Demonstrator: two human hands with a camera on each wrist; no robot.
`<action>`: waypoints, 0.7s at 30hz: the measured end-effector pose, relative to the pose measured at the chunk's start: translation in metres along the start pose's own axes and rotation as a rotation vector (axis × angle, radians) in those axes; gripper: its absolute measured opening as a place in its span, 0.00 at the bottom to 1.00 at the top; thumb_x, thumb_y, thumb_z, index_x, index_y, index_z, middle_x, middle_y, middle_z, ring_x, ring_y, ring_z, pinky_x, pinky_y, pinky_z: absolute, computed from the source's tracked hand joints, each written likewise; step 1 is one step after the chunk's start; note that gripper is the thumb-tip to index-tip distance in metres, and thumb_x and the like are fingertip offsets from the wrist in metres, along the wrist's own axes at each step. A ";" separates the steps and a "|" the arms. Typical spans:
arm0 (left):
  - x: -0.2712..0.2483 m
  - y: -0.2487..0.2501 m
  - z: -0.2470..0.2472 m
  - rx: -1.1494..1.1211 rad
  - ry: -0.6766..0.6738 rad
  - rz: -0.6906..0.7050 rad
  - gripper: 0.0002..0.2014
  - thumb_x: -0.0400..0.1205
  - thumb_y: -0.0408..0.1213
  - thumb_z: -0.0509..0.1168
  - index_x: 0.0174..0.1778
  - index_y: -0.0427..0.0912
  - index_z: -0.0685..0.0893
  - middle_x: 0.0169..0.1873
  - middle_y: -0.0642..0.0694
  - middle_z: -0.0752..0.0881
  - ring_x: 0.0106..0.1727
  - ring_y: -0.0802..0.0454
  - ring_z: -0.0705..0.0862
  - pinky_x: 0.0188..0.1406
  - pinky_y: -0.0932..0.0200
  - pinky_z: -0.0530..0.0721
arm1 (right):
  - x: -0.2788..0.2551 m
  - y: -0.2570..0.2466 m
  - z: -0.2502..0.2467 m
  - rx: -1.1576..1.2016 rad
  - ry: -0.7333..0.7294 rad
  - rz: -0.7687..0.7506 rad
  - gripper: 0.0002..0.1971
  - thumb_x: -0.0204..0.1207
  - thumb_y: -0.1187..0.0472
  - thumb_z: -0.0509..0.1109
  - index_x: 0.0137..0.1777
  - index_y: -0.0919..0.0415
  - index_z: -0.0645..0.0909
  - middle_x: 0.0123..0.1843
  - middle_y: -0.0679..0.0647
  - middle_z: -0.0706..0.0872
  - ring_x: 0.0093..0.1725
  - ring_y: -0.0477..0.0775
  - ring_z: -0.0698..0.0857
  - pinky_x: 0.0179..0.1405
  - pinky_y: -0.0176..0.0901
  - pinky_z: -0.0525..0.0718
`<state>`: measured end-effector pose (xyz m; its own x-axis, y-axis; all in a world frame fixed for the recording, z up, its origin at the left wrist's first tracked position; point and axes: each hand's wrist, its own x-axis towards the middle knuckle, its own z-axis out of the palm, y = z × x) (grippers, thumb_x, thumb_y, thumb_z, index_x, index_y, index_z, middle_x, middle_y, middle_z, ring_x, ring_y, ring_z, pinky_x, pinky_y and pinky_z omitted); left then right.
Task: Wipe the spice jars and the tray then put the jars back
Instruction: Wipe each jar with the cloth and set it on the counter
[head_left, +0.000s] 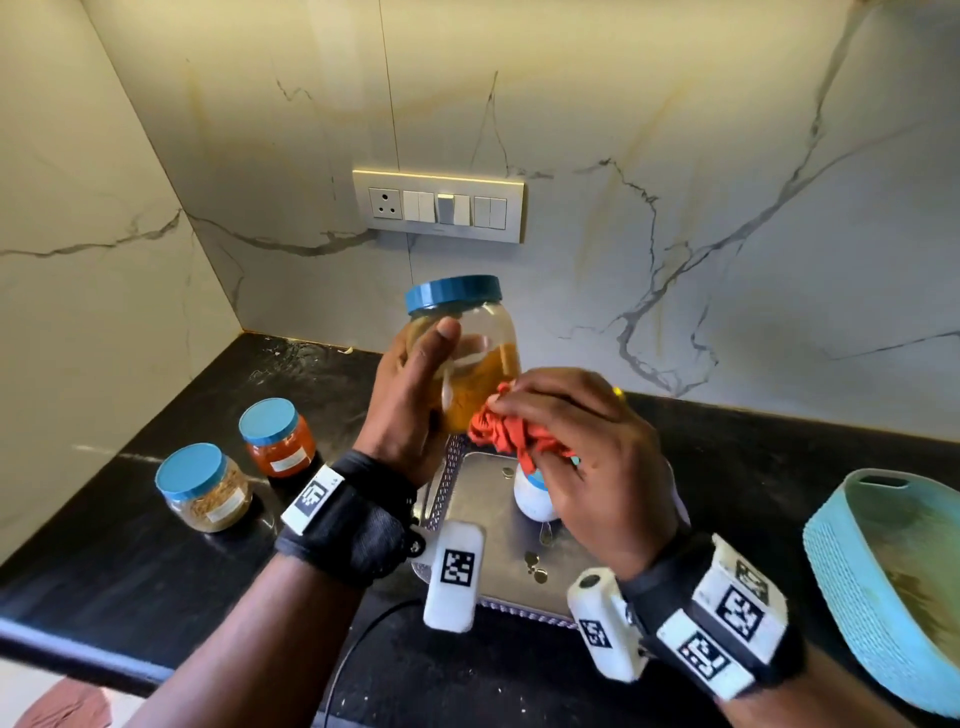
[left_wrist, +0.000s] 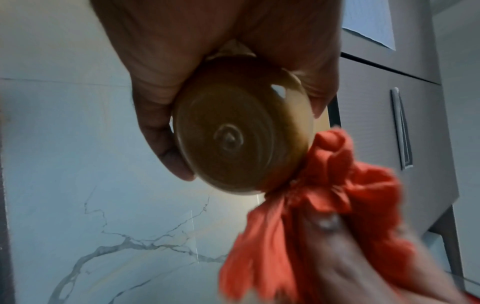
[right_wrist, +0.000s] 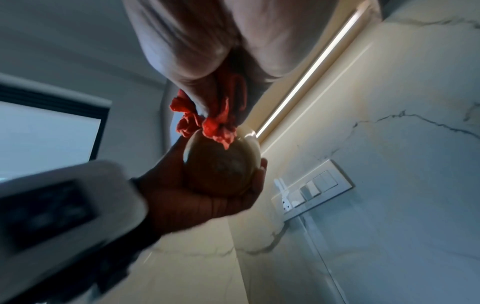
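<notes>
Above the black stone counter (head_left: 753, 467), in the head view, the left hand (head_left: 410, 400) grips a clear blue-lidded jar of yellow powder (head_left: 467, 343) aloft, well off the marble wall. The right hand (head_left: 582, 457) clutches a crumpled orange cloth (head_left: 511, 428) against the jar's lower side. Beneath, the shiny metal tray (head_left: 483, 499) holds a small white jar (head_left: 532, 499), half hidden. Two blue-lidded jars (head_left: 241, 462) stand left, near the counter's front edge.

The left wrist view shows the jar's base and blurred cloth.

The right wrist view shows cloth touching the base.

My right hand (right_wrist: 207, 51) presses bunched orange-red cloth (right_wrist: 215, 127) onto round clear plastic jar base (right_wrist: 221, 164), gripped in my left hand (right_wrist: 187, 197).
</notes>
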<state>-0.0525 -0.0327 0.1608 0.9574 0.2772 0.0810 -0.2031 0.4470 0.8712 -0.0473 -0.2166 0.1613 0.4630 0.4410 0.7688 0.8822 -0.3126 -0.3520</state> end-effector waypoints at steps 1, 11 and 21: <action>0.000 0.001 -0.001 0.006 -0.004 0.000 0.44 0.65 0.59 0.83 0.70 0.34 0.79 0.69 0.18 0.78 0.71 0.19 0.79 0.65 0.28 0.84 | -0.006 -0.004 0.001 -0.019 -0.013 -0.029 0.19 0.72 0.73 0.68 0.59 0.61 0.91 0.59 0.54 0.89 0.61 0.53 0.87 0.67 0.37 0.81; -0.006 0.004 0.009 0.008 -0.111 0.012 0.54 0.63 0.61 0.85 0.77 0.32 0.73 0.66 0.23 0.83 0.65 0.24 0.84 0.58 0.29 0.88 | 0.027 0.012 -0.002 0.126 0.158 0.121 0.18 0.72 0.76 0.73 0.60 0.65 0.88 0.58 0.56 0.88 0.61 0.50 0.85 0.65 0.41 0.83; -0.011 0.010 -0.004 -0.098 -0.185 -0.092 0.46 0.67 0.59 0.83 0.77 0.41 0.77 0.67 0.32 0.85 0.63 0.38 0.88 0.53 0.40 0.90 | 0.014 0.012 0.003 0.135 0.119 0.098 0.19 0.70 0.78 0.74 0.61 0.65 0.88 0.58 0.57 0.88 0.62 0.55 0.86 0.66 0.49 0.84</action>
<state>-0.0660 -0.0276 0.1666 0.9923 0.0745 0.0990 -0.1237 0.5463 0.8284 -0.0299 -0.2112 0.1661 0.5413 0.3092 0.7819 0.8404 -0.2303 -0.4906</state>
